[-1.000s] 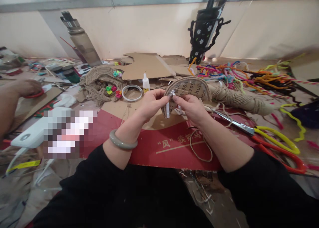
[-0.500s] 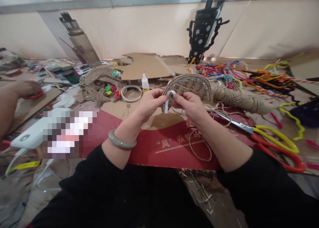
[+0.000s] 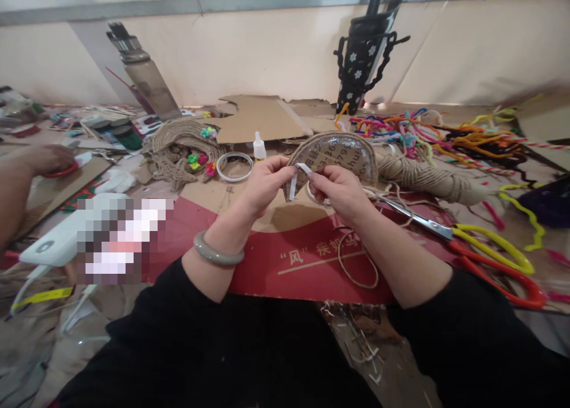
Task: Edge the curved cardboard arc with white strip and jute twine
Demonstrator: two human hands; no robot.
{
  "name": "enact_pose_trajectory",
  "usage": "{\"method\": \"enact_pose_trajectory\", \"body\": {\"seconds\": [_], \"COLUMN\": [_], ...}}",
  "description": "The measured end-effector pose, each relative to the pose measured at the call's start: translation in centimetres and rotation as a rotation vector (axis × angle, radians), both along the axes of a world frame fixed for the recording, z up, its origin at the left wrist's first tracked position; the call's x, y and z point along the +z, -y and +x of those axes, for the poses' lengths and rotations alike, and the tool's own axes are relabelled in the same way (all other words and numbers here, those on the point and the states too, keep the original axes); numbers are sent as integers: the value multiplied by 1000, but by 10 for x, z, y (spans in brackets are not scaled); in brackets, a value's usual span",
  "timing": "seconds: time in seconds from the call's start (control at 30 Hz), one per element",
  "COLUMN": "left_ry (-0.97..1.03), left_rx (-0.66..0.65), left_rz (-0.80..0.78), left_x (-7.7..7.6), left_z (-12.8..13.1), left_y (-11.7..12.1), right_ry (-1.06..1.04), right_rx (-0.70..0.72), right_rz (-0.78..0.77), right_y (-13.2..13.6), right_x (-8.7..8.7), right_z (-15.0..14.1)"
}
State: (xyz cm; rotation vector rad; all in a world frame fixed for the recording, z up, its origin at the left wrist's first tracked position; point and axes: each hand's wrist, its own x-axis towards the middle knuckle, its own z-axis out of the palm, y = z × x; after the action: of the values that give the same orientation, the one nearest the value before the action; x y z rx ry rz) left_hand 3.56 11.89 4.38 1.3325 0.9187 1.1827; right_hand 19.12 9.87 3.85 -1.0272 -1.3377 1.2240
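Note:
A half-round cardboard piece (image 3: 318,158) with twine wound along its curved edge is held up in front of me. It carries printed characters and a shiny, glue-like band inside the rim. My left hand (image 3: 269,182) is closed on its left side, thumb against a white strip (image 3: 293,187) that hangs down there. Between thumb and forefinger, my right hand (image 3: 336,187) pinches the strip's upper end, which is folded over. Its other fingers are curled close to the cardboard. Part of a white ring (image 3: 317,195) shows beneath the right hand.
Large scissors (image 3: 449,236) lie at right beside a twine roll (image 3: 439,176) and colourful cords (image 3: 418,135). A glue bottle (image 3: 259,148), ring (image 3: 234,167) and coiled twine piece (image 3: 182,144) lie behind. Another person's hand (image 3: 56,158) grips red-handled scissors at left. Two bottles stand at the back.
The cardboard piece has shifted slightly left and tilted. The white strip's loop has flattened into a sharper fold, its top end now nearer my right fingertips.

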Motion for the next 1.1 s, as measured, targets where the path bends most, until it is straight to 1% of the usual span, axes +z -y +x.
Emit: {"method": "enact_pose_trajectory", "body": {"seconds": [0.17, 0.33, 0.47, 0.7, 0.97, 1.1], "left_ry": [17, 32, 26, -100, -29, 26], "left_rx": [1, -14, -31, -71, -39, 6], "left_rz": [-16, -44, -50, -15, -28, -61], "left_x": [1, 2, 2, 4, 2, 2], "left_z": [0, 1, 0, 1, 0, 1], "left_y": [0, 0, 0, 4, 1, 0], "right_ry": [-55, -88, -105, -131, -124, -136], "right_rx": [56, 58, 14, -89, -18, -8], "right_rz": [-5, -11, 13, 41, 51, 34], "right_y": [1, 1, 1, -2, -2, -1], "right_x": [1, 2, 2, 1, 0, 2], "right_z": [0, -1, -1, 2, 2, 2]}}
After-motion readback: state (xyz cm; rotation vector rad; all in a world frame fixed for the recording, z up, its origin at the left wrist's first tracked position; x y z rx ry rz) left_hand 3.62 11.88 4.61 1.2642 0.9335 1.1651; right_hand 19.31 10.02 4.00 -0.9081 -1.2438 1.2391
